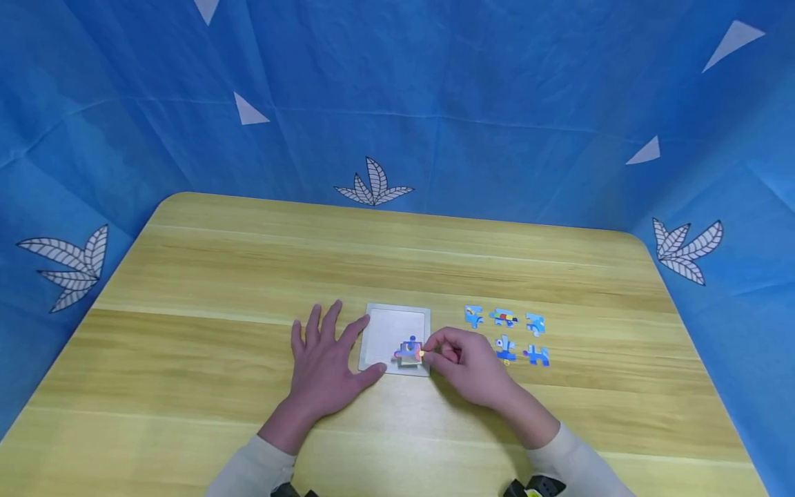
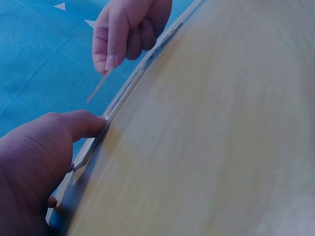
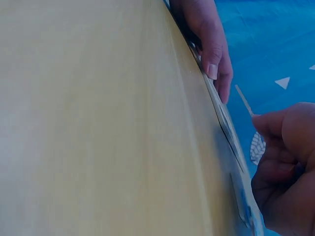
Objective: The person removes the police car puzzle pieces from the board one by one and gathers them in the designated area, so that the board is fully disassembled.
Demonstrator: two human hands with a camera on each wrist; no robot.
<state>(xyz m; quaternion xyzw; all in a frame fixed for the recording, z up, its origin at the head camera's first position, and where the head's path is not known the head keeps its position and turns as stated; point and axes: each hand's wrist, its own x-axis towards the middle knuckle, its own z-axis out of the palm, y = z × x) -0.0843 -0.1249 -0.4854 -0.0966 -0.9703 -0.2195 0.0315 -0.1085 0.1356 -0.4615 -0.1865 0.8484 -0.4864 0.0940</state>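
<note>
A white square puzzle tray [image 1: 394, 322] with a raised grey rim lies on the table. My left hand [image 1: 326, 369] rests at its left side, fingers spread, with the thumb and index fingertip touching the rim. Between thumb and index finger, my right hand [image 1: 468, 366] pinches a colourful jigsaw piece [image 1: 408, 351] by its right edge, over the tray's lower right part. In the left wrist view the jigsaw piece [image 2: 98, 87] appears edge-on, tilted and held above the tray. The right wrist view also shows it raised, apart from the tray.
Several loose blue jigsaw pieces [image 1: 504, 317] lie in two rows to the right of the tray, some of them close behind my right hand. The wooden table [image 1: 248, 262] has rounded far corners. A blue cloth [image 1: 397, 103] with leaf prints hangs around it.
</note>
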